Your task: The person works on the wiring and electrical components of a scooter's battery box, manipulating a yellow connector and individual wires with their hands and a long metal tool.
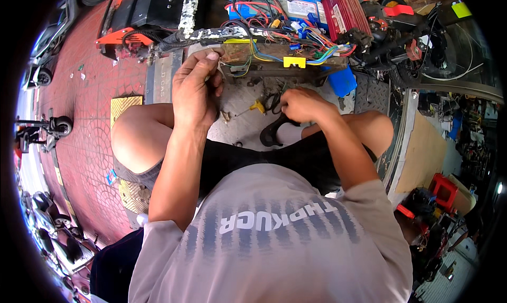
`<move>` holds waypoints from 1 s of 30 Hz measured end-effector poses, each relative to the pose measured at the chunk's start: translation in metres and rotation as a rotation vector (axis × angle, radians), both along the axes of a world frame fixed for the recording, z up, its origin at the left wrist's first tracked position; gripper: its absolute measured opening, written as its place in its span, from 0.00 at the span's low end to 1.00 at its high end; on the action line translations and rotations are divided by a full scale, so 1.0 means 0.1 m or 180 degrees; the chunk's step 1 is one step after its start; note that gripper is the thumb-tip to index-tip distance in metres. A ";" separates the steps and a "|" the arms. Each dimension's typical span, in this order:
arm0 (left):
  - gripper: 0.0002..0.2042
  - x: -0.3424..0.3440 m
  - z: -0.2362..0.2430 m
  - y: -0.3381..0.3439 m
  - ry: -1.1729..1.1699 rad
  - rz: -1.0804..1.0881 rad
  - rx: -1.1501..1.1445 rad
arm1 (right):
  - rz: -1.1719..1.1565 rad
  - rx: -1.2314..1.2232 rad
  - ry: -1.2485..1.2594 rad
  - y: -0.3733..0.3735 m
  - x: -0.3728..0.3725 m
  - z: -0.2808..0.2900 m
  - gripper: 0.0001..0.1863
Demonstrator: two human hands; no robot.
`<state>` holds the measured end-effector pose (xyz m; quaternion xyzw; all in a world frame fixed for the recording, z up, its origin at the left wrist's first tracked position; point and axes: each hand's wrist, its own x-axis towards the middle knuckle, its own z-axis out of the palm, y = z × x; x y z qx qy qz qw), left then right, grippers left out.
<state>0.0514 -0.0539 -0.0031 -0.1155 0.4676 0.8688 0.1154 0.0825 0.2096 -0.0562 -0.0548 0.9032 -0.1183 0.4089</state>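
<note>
My left hand is raised beside the wooden edge of a vehicle frame, thumb and fingers pinched together. Whatever is between them is too small to make out; thin wires hang just to its right. Low over the grey metal floor plate, my right hand has its fingers curled at a dark looped tool, whose kind I cannot tell. The fingertips are partly hidden. Left of that tool lies a yellow-handled tool with a thin shaft.
Bundled coloured wires with a yellow connector run along the frame. Behind them are a blue battery pack and a red finned box. A blue piece stands at the right. Red paving spreads leftward.
</note>
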 end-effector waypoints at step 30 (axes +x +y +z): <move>0.11 0.03 0.13 0.04 0.1871 0.0738 -0.1064 | -0.3442 -0.0338 0.1080 -0.03 0.22 -2.75 0.19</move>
